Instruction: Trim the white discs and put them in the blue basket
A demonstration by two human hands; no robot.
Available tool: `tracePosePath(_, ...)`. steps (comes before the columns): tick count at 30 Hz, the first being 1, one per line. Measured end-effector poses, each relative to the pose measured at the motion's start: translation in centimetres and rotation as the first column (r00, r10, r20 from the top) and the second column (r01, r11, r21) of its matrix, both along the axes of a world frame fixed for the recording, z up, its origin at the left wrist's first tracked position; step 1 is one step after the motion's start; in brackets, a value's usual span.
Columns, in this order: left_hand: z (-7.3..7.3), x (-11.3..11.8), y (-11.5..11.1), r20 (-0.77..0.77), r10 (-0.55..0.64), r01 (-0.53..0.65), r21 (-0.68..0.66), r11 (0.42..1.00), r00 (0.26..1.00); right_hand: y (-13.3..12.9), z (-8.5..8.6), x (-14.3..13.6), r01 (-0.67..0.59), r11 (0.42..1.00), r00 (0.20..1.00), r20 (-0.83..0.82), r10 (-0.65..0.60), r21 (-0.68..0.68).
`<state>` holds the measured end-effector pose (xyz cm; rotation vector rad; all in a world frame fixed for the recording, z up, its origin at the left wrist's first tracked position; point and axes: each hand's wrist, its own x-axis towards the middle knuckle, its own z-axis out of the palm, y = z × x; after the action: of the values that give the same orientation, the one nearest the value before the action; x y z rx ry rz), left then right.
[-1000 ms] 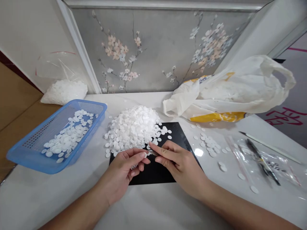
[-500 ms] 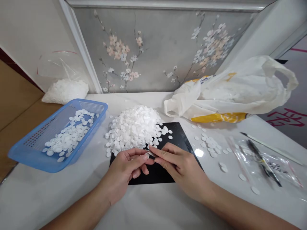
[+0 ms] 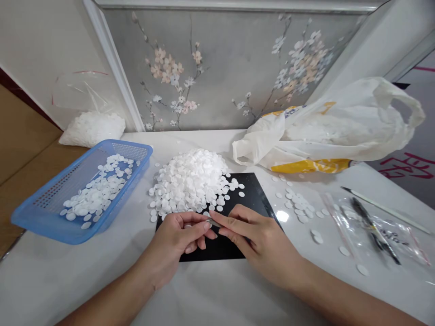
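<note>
Over a black mat (image 3: 217,249), my left hand (image 3: 183,235) pinches something small, perhaps a white disc, between thumb and index finger; the fingers mostly hide it. My right hand (image 3: 254,235) grips a thin, greyish tool (image 3: 214,222) whose tip meets the left fingertips. Just behind the hands rises a large pile of small white discs (image 3: 193,179), spilling onto the mat's back edge.
At the left, a blue basket (image 3: 50,226) holds white discs, with a clear bag of white pieces (image 3: 93,129) behind. A white and yellow plastic bag (image 3: 316,136) lies back right. Rightward are loose discs (image 3: 299,206), a craft knife (image 3: 374,228), and a clear bag (image 3: 408,240).
The fingers of both hands have shifted slightly, and the thin tool between them now lies at a slightly different angle. The surrounding objects stay in place.
</note>
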<state>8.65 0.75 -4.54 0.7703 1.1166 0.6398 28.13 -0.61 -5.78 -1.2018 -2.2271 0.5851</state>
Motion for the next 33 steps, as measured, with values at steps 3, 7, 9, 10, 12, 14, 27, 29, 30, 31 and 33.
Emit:
tracePosePath(3, 0.30, -0.04, 0.09, -0.012, -0.021, 0.021, -0.002, 1.000, 1.000, 0.01, 0.07, 0.00, -0.016, 1.000, 1.000, 0.001, 0.016, 0.003)
tracePosePath(7, 0.59, -0.03, 0.21, -0.025, -0.039, 0.039, -0.022, 0.999, 0.999, 0.06, 0.15, -0.10, -0.021, 1.000, 1.000, 0.005, 0.021, 0.012)
tracePosePath(9, 0.59, -0.07, 0.17, -0.034, -0.044, 0.043, -0.025, 0.999, 0.998, 0.08, 0.17, -0.12, -0.022, 1.000, 1.000, 0.007, 0.022, 0.013)
tracePosePath(10, 0.57, -0.11, 0.13, -0.041, -0.046, 0.045, -0.023, 0.999, 0.998, 0.07, 0.19, -0.11, -0.024, 1.000, 1.000, 0.008, 0.024, 0.013)
tracePosePath(12, 0.51, -0.20, 0.04, -0.059, -0.057, 0.056, -0.011, 0.998, 0.997, 0.07, 0.22, -0.09, -0.029, 0.999, 1.000, 0.011, 0.029, 0.012)
tracePosePath(14, 0.47, -0.28, 0.00, -0.085, -0.072, 0.073, 0.003, 0.997, 0.994, 0.09, 0.27, -0.05, -0.033, 0.999, 0.999, 0.016, 0.033, 0.002)
tracePosePath(27, 0.33, -0.36, 0.06, -0.137, -0.118, 0.123, 0.031, 0.992, 0.984, 0.07, 0.52, -0.06, -0.070, 0.997, 0.997, 0.009, 0.070, -0.012)
tracePosePath(29, 0.33, -0.35, 0.07, -0.141, -0.126, 0.132, 0.036, 0.991, 0.982, 0.11, 0.68, -0.10, -0.073, 0.997, 0.997, 0.016, 0.073, 0.003)
tracePosePath(30, 0.35, -0.35, 0.09, -0.146, -0.131, 0.138, 0.039, 0.990, 0.981, 0.11, 0.76, -0.13, -0.073, 0.997, 0.997, 0.025, 0.073, 0.013)
tracePosePath(31, 0.37, -0.36, 0.12, -0.153, -0.136, 0.144, 0.043, 0.989, 0.979, 0.09, 0.83, -0.16, -0.072, 0.997, 0.997, 0.037, 0.071, 0.024)
tracePosePath(33, 0.44, -0.40, 0.16, -0.170, -0.141, 0.151, 0.042, 0.988, 0.975, 0.03, 0.89, -0.20, -0.069, 0.997, 0.996, 0.059, 0.066, 0.040)
